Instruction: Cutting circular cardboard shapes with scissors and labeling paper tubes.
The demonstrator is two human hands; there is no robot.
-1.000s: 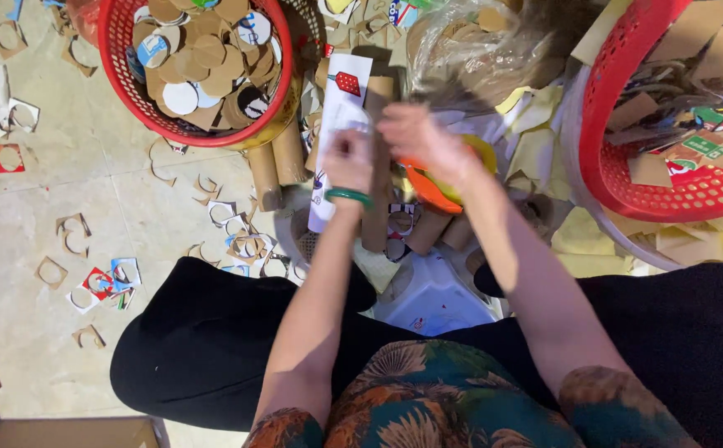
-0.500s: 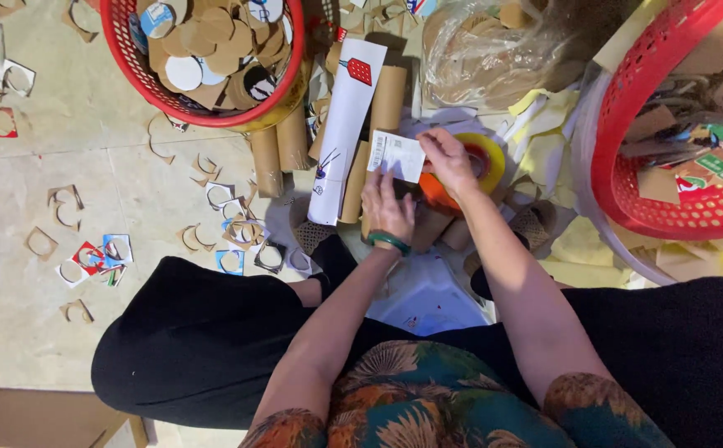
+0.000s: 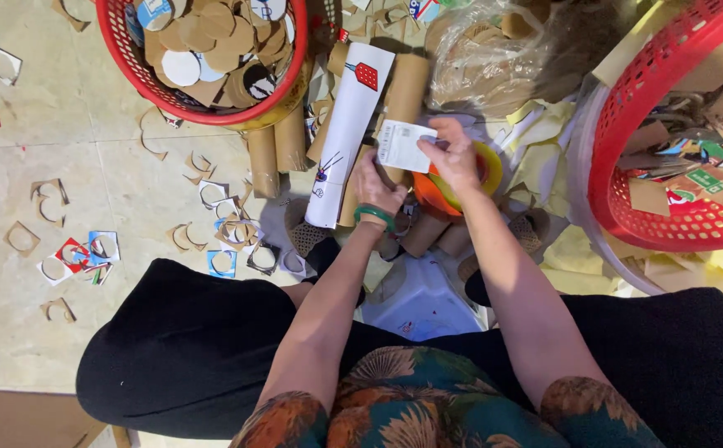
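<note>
Head view: a seated person's right hand (image 3: 454,153) pinches a small white printed card (image 3: 403,146) above an orange-and-yellow tape roll (image 3: 482,176), while the left hand (image 3: 375,189), fingers curled shut, rests against cardboard tubes (image 3: 405,91) beside a red basket (image 3: 212,112) of cardboard discs.

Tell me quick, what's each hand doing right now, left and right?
Left hand: closed around the cardboard tube.
Right hand: fingers pinching the white paper slip, above the yellow tape roll.
</note>
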